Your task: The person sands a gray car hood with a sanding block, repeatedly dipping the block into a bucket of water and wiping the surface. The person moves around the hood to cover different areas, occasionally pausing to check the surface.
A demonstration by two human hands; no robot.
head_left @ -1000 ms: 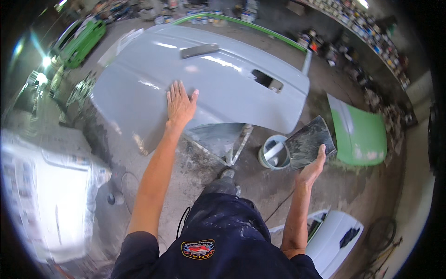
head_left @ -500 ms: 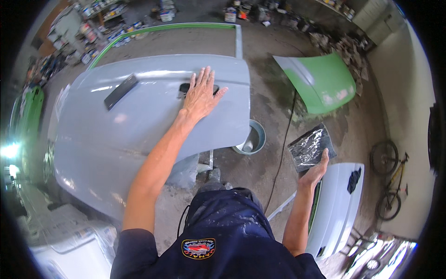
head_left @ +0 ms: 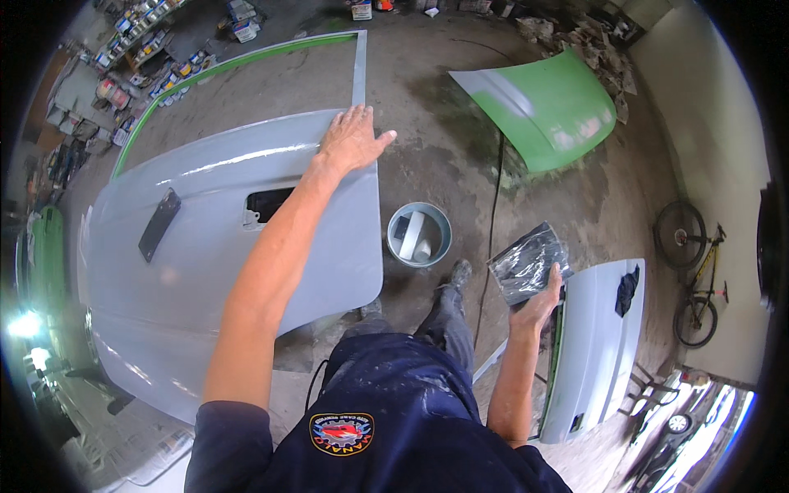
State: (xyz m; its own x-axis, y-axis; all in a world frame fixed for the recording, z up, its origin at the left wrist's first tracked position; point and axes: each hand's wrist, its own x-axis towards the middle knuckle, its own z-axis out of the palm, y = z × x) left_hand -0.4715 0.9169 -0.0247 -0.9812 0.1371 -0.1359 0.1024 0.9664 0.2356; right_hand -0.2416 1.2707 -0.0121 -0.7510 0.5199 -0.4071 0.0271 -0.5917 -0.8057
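Stained concrete floor [head_left: 427, 164] spreads across the workshop; from the middle of the view, shelves of cans [head_left: 136, 33] stand at 10 o'clock, a green hood with pale patches [head_left: 546, 107] lies between 1 and 2, and a bicycle [head_left: 699, 275] stands by the pale wall [head_left: 723, 148] at 3. At 9 o'clock lies a large pale grey car panel [head_left: 205, 271], a dark flat block [head_left: 160, 224] on top of it and its handle opening [head_left: 269, 205] partly hidden by the left forearm.

The person's left hand [head_left: 352, 144], toward 11 o'clock, rests palm down over the panel's far corner, its fingers close together and the thumb stretched out past the side edge. Toward 4 o'clock, the right hand [head_left: 538, 304] pinches a glossy dark sheet [head_left: 526, 259], thumb over its face; whether the hidden fingers are spread cannot be told. Near the centre, a round bucket [head_left: 448, 222] holds a white block [head_left: 412, 234].
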